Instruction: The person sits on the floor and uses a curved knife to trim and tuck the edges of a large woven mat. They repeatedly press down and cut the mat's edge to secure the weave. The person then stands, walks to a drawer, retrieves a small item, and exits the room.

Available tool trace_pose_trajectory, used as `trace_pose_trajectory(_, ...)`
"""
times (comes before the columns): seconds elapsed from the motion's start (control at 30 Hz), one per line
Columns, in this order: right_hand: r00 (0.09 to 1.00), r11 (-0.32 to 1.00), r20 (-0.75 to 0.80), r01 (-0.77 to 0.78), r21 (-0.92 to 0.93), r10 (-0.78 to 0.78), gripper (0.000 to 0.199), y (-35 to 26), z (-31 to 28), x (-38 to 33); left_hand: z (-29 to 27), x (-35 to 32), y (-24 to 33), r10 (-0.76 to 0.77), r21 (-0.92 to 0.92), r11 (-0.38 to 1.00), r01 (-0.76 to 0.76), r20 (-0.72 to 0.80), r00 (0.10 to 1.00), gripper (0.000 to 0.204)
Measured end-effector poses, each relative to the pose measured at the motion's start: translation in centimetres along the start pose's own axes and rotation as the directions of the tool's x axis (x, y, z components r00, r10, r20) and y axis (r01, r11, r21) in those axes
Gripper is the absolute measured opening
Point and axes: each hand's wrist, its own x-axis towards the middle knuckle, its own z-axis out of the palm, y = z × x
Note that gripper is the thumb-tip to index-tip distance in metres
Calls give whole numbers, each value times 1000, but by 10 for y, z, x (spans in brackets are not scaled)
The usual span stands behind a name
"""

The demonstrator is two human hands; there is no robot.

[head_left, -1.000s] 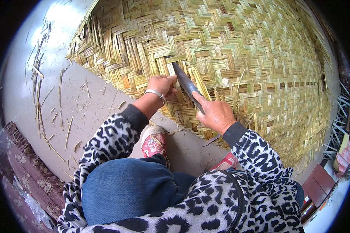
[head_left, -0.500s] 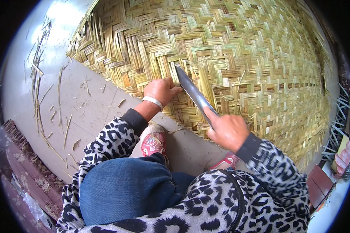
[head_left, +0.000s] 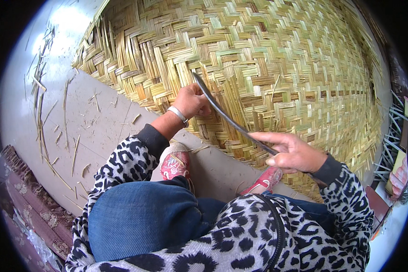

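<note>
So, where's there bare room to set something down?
Mostly bare: the floor between the two red shoes, bordered by the mat ahead. Crowded: the floor at far left, strewn with loose strips, and the mat by the left hand and knife.

The woven mat [head_left: 294,59] lies spread on the grey floor [head_left: 106,149], its broad flat strips crossing in a zigzag weave of straw yellow, pale green and brown. Its near edge slants from upper left to lower right, with strip ends jutting at the left corner. Over that edge runs a long, dark, slightly curved blade [head_left: 226,117], tip toward the upper left, several raised strips [head_left: 234,97] just to its right.
</note>
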Motion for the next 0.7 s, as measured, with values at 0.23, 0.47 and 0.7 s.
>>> trace_pose_trajectory(0.23, 996, 993, -84, 7, -117, -17, 63, 44, -8, 36, 7, 14, -19, -42, -53, 998, 34, -152, 987, 17)
trace_pose_trajectory(0.47, 946, 802, -316, -135, -582, -70, 66, 44, -9, 66, 9, 12, -23, -51, -148, 989, 24, -186, 981, 23)
trace_pose_trajectory(0.7, 946, 698, -314, -176, -695, -74, 64, 21, 3, 56, 1, 6, -23, -95, -260, 964, 52, -157, 983, 30)
